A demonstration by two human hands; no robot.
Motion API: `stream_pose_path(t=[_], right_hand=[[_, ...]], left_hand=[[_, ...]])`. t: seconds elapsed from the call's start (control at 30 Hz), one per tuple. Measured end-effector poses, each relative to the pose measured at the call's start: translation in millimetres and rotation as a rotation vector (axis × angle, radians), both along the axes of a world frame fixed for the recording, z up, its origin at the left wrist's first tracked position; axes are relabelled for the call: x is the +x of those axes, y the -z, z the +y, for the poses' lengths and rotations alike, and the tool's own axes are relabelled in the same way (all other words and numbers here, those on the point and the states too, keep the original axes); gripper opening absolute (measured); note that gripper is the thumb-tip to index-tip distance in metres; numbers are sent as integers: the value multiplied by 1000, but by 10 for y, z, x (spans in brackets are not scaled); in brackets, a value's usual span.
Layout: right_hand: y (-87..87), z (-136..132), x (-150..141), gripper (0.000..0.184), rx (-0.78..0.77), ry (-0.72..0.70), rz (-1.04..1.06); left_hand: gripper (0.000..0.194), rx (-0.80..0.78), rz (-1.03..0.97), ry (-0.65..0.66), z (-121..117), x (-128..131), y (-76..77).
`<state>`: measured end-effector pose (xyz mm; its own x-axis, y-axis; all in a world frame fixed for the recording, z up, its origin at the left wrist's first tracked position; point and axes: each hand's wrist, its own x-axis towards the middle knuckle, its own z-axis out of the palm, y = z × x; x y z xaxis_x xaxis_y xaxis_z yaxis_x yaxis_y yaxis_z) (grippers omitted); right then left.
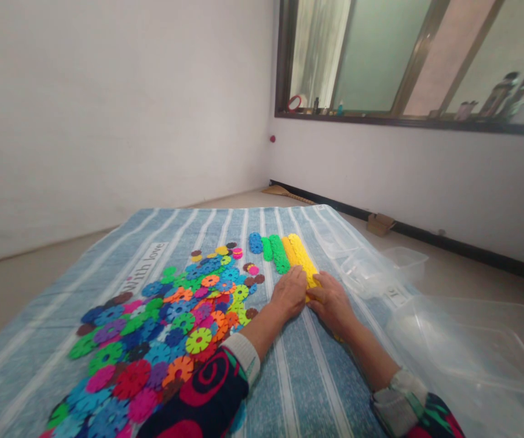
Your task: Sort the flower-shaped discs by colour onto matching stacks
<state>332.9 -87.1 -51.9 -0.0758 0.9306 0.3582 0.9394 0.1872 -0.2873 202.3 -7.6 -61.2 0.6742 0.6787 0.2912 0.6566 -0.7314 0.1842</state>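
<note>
A long overlapping row of yellow notched plastic discs (300, 252) lies on the striped cloth. Its near end is between my left hand (291, 293) and my right hand (333, 300). My left fingers are bent over the row's left side, while the right thumb and fingers close on it from the right. Part of the near end is hidden by the hands. A shorter orange-yellow row (286, 244) runs along its left edge. Further left lie a long green row (279, 255), a short green row (267, 248) and a blue row (255, 243).
Loose mixed-colour notched discs (180, 311) are heaped on the left of the striped cloth (198, 220). Clear plastic boxes (467, 340) stand along the right edge. A small cardboard box (380, 224) sits on the floor by the wall.
</note>
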Motion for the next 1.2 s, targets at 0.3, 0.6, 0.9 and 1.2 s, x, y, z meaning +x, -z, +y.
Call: stream_pose_path(t=[0.3, 0.6, 0.9, 1.2], right_hand=[[-16, 9, -7, 24, 11, 0, -5], [-52, 15, -22, 26, -16, 16, -16], [-70, 35, -14, 23, -37, 0, -26], [-62, 55, -10, 22, -32, 7, -24]], left_hand=[[27, 1, -34, 17, 3, 2, -1], [22, 11, -61, 4, 27, 8, 23], [20, 7, -44, 5, 22, 7, -21], [20, -29, -46, 14, 18, 1, -74]])
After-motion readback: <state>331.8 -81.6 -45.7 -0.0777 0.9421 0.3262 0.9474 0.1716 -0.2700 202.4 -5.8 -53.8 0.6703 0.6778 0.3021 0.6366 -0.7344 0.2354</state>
